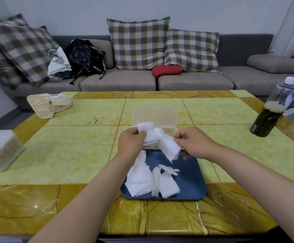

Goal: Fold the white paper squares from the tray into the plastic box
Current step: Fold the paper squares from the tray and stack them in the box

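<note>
Crumpled paper bunch [162, 141] held up over the tray [192, 183].
Low centre of the frame, on the yellow table [63, 155]: blue tray with loose white paper squares [141, 179] piled on its left half. Just above its far edge, the paper bunch (layer count unclear), gripped in the curled left hand [130, 142] and pinched by the right hand [193, 142]. Right behind, clear plastic box [155, 116], lid open. Farther off: dark bottle [267, 118] at right edge, white fan [44, 106] at left, grey sofa [121, 79] along the top.
</note>
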A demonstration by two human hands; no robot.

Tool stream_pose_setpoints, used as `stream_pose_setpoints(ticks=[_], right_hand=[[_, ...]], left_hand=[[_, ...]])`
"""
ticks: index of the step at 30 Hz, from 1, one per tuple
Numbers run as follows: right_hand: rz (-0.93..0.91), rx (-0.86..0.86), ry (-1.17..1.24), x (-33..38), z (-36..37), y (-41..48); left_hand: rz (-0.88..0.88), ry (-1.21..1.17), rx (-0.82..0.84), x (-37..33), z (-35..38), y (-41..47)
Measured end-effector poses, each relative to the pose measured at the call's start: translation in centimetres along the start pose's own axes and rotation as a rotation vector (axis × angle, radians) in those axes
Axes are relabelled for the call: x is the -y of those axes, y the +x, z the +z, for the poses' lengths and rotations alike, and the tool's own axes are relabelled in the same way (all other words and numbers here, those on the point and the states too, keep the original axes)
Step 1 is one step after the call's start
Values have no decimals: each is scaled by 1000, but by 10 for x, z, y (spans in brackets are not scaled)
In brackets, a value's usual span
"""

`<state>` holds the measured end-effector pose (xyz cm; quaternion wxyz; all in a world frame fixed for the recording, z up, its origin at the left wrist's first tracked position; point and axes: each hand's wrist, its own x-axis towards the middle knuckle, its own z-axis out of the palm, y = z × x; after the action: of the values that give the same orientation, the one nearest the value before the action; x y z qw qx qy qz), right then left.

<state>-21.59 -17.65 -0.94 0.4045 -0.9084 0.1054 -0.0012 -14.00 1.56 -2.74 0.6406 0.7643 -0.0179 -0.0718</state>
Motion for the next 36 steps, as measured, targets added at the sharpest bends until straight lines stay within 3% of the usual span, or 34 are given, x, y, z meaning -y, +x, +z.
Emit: stream_pose_setpoints(ticks=[2, 5, 8, 15, 20, 25, 29, 36], right_hand=[[21, 20, -15, 0, 5, -1], [90, 53, 67, 2, 9, 0], [199, 68, 252, 4, 8, 1], [333, -71, 320, 8, 7, 4], [223, -115, 653, 25, 2, 5], [138, -17, 646, 31, 14, 5], [128, -83, 493, 33, 21, 5], [116, -182, 443, 37, 24, 9]], left_hand=[[-21, -119, 25, -5, 2, -1], [-141, -366, 272, -12, 4, -3], [-139, -111, 435, -10, 2, -7], [-98, 147, 285, -2, -1, -1], [-70, -23, 95, -2, -4, 9], [-177, -225, 270, -7, -3, 2], [-214, -345, 384, -13, -3, 0], [-220, -308, 423, -16, -8, -2]])
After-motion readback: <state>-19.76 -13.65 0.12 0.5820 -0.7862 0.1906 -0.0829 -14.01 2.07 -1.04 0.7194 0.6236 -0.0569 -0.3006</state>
